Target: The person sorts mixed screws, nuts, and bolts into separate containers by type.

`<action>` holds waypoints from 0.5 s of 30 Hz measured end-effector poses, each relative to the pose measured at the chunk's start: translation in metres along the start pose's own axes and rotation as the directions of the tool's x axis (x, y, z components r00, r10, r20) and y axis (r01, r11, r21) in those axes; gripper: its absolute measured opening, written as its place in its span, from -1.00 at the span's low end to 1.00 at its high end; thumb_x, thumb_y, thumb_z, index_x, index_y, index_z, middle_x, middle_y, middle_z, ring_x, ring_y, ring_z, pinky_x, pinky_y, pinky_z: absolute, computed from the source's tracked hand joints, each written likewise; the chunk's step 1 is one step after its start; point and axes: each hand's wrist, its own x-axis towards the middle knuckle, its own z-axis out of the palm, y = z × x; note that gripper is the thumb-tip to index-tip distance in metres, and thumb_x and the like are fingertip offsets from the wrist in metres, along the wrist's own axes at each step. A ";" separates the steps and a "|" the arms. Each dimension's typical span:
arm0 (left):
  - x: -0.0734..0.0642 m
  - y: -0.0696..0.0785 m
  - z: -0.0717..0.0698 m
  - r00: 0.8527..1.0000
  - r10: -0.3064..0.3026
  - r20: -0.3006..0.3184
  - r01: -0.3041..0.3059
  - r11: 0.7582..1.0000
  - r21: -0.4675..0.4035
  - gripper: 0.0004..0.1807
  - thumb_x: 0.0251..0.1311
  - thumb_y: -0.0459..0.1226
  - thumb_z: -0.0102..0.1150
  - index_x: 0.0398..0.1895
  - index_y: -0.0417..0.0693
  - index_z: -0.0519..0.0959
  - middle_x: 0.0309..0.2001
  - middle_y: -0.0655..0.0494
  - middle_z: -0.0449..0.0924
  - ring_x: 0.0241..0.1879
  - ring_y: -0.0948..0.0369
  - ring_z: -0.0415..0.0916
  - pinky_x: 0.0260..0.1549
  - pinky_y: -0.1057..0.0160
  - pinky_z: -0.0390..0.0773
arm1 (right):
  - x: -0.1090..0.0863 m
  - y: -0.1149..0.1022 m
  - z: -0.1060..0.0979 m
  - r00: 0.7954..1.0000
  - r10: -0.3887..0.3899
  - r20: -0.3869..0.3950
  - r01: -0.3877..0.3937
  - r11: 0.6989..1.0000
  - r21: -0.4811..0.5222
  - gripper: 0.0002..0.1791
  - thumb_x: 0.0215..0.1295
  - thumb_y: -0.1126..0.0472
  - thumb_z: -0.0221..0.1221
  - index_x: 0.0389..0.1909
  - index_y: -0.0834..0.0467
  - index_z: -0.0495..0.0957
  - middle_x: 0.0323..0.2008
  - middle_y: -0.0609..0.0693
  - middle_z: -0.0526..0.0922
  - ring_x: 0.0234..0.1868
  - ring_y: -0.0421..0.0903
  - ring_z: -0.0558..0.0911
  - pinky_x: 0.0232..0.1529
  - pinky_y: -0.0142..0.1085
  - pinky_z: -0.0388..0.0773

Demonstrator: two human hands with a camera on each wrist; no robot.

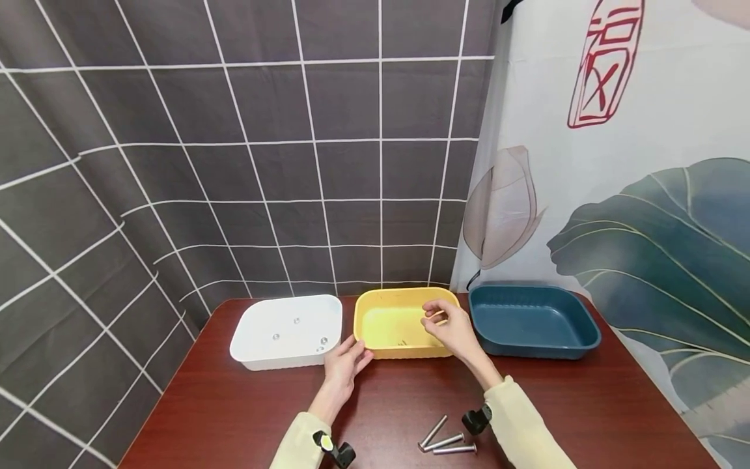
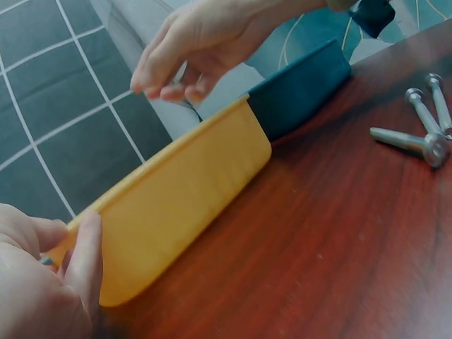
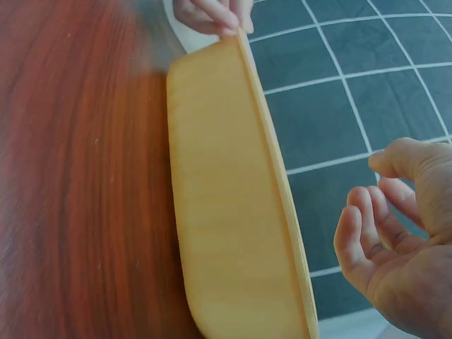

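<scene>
My left hand [image 1: 346,362] gripping the yellow tray's [image 1: 375,326] near-left corner, my right hand [image 1: 451,329] above it, fingers loosely curled, holding nothing I can see, three bolts [image 1: 445,441] near on the tabletop [image 1: 234,404]

Head looks down; wrists closely share yellow tray [image 1: 375,352].

A dark reddish wooden table [image 1: 246,404] stands against a grey curtain with a white grid [image 1: 234,163]. Beside it hangs a white cloth printed with green leaves [image 1: 662,241] and red characters.
</scene>
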 end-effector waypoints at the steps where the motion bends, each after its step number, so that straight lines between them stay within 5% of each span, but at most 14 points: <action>1: -0.002 -0.001 -0.003 1.000 -0.002 -0.003 0.002 1.000 0.001 -0.46 0.37 -0.53 0.09 0.32 -0.67 0.21 -0.31 -0.07 0.55 -0.43 0.24 0.62 -0.18 0.27 0.76 | -0.004 0.001 -0.003 1.000 -0.010 -0.005 0.010 1.000 -0.001 -0.78 0.10 0.48 0.37 -0.21 0.29 0.65 -0.34 0.06 0.65 -0.35 -0.03 0.68 -0.37 -0.43 0.69; 15: -0.039 0.008 -0.025 0.999 -0.040 0.012 0.038 0.990 0.135 -0.74 0.37 -0.37 0.20 -0.01 -0.44 0.58 -0.38 0.04 0.60 -0.39 0.24 0.63 -0.33 0.24 0.79 | -0.051 0.012 -0.065 0.992 0.000 -0.126 -0.005 0.999 -0.033 -0.74 0.19 0.42 0.38 -0.10 0.35 0.63 -0.22 0.19 0.69 -0.30 -0.23 0.64 -0.35 -0.55 0.66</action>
